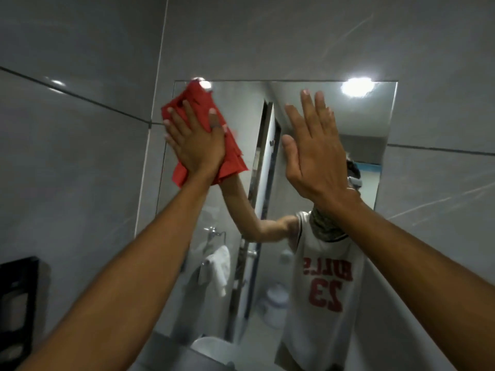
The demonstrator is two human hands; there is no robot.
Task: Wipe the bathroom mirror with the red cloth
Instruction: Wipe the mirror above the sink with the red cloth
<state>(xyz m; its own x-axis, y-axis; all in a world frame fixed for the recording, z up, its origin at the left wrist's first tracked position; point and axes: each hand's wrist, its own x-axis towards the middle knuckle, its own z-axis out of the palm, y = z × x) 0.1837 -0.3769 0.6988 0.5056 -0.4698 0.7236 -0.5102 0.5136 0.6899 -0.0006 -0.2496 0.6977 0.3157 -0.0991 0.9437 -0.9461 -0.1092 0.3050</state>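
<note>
Two bare arms reached up from near the camera toward the wall. The grey wall tiles [80,156] were the biggest thing, all around the mirror [334,124]. The mirror hung on the far wall and showed a person in a white shirt with red letters. The red cloth [198,103] was at the top left corner of the mirror, pressed flat on the glass. The left hand [198,145] lay flat on the cloth with its fingers spread, so this grip was open and only pushed on the cloth. The right hand [313,153] was open too, fingers straight, with nothing in it, up by the middle of the mirror. A black box [16,311] sat on the wall, low on the left.
</note>
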